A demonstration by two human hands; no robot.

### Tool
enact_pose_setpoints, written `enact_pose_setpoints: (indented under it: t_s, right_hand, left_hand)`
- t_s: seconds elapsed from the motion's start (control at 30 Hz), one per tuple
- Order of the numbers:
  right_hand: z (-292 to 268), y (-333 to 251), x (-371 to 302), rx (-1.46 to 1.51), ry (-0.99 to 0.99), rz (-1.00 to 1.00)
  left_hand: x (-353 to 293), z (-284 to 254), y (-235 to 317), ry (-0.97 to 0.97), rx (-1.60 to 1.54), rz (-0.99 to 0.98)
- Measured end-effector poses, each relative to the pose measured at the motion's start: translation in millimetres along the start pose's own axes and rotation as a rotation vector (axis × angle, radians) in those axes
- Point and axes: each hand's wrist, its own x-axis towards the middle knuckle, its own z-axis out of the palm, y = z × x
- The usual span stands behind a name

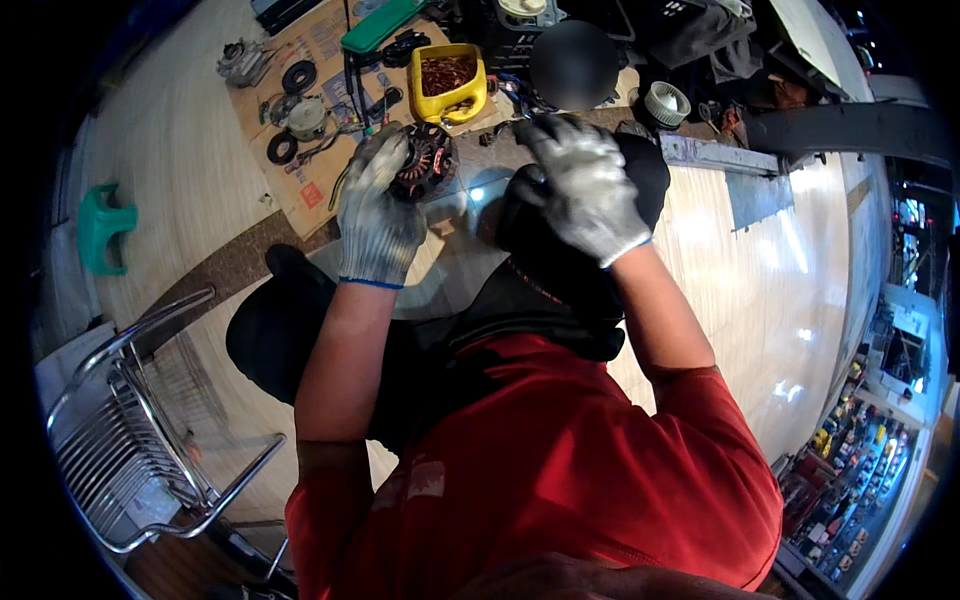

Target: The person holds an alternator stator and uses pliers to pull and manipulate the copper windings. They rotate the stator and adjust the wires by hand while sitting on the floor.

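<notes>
My left hand (382,200), in a grey-white work glove, is closed around the edge of a round dark alternator part (425,160) with copper-coloured windings inside. It holds the part above the floor, in front of my knees. My right hand (585,180), gloved the same way, is raised over my right knee, apart from the part. Motion smears its fingers, and I cannot make out whether anything is in them. Beyond the hands stands a yellow cut-open jug (447,105) full of reddish-brown liquid or small pieces.
Flattened cardboard (300,185) at the far left carries black rings (299,77), a metal housing (306,118) and cables. A green case (383,24) lies behind. A white fan wheel (667,104) sits at right. A green stool (105,229) and a metal chair (130,440) stand left.
</notes>
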Motion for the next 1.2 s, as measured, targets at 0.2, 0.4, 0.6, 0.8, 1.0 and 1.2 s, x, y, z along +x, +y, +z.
enact_pose_setpoints:
  t_s: [0.2, 0.4, 0.6, 0.8, 1.0, 1.2]
  right_hand:
    - [22.6, -42.9, 25.0, -0.046, -0.036, -0.104]
    - [28.3, -18.4, 18.4, 0.14, 0.028, -0.07]
    - [13.5, 49.3, -19.1, 0.021, -0.098, -0.167]
    - [5.1, 172.5, -89.3, -0.213, 0.041, -0.032]
    - [13.5, 255.2, -152.5, -0.303, -0.002, 0.219]
    - [34.8, 329.1, -218.1, -0.187, -0.163, 0.478]
  left_hand:
    - [12.1, 3.8, 37.3, 0.198, -1.074, -0.741]
    - [8.1, -3.9, 35.6, 0.077, -1.136, -0.686]
    - [8.4, -4.0, 35.7, 0.221, -1.058, -0.771]
    - [20.2, -13.2, 21.0, 0.182, -1.122, -0.829]
    - [16.0, -7.1, 13.2, 0.248, -1.104, -0.828]
    - [17.3, -12.4, 23.1, 0.177, -1.104, -0.791]
